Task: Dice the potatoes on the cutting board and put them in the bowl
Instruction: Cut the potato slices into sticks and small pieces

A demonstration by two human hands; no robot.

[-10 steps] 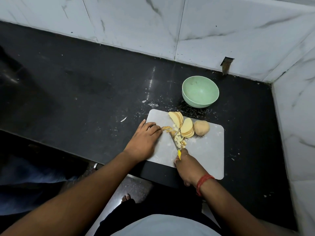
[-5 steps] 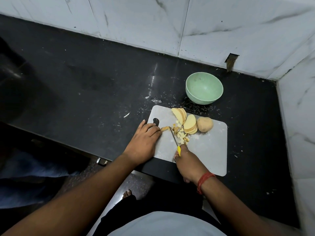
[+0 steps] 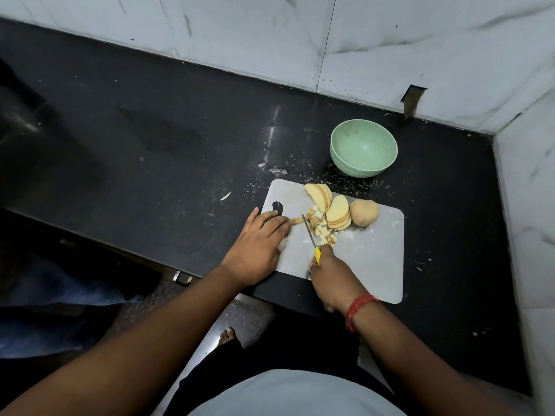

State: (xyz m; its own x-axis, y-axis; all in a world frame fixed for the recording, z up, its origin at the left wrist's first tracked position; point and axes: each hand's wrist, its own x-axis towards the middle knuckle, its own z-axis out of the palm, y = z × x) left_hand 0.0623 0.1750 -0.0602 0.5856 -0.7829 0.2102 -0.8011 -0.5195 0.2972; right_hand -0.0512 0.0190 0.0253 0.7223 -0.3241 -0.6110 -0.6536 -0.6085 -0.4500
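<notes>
2 fans of slices and 1 whole potato are left uncut on the board, while the bowl beyond it on the worktop is seen to hold nothing yet. Since a second ago the knife, gripped in the right hand, has been shifted left of the dice toward the strip pinned under the flat, relaxed left hand. Dicing is judged under way, and far from done.
</notes>
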